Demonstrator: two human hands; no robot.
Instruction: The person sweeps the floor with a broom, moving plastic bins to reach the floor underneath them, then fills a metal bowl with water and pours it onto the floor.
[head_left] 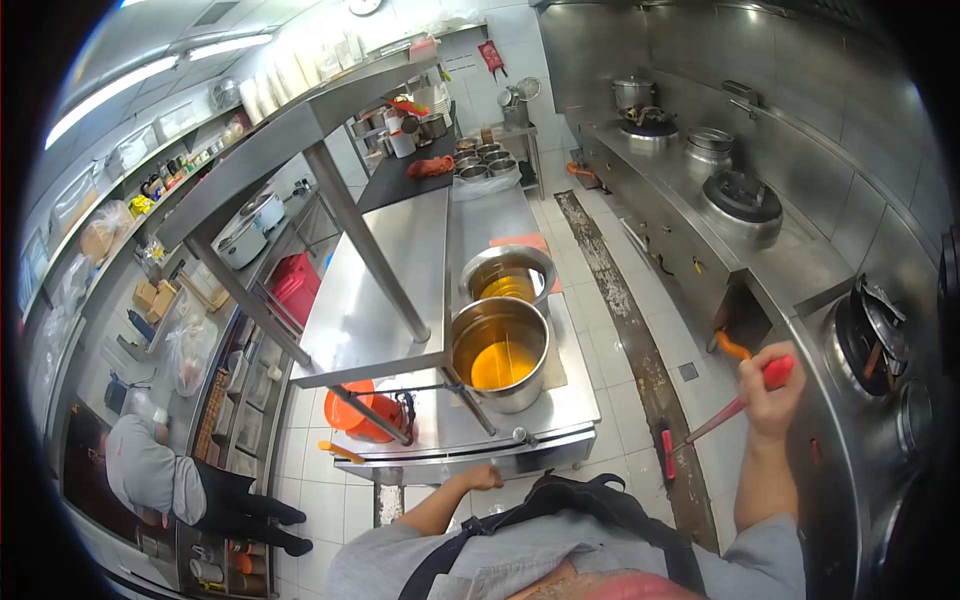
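Note:
My right hand is wrapped round the red-ended handle of a long-handled floor brush. Its pole slants down to the left, and its narrow red head is over the dark floor channel. My left hand hangs low by the front edge of the steel counter, fingers curled, with nothing visible in them. Two large steel pots stand on that counter. The nearer pot has yellow-orange liquid in it, and so does the farther pot.
A range with wok burners runs along the right. An orange bucket stands at the counter's left, under a steel shelf frame. A co-worker bends at the left shelving. Metal containers stand at the counter's far end.

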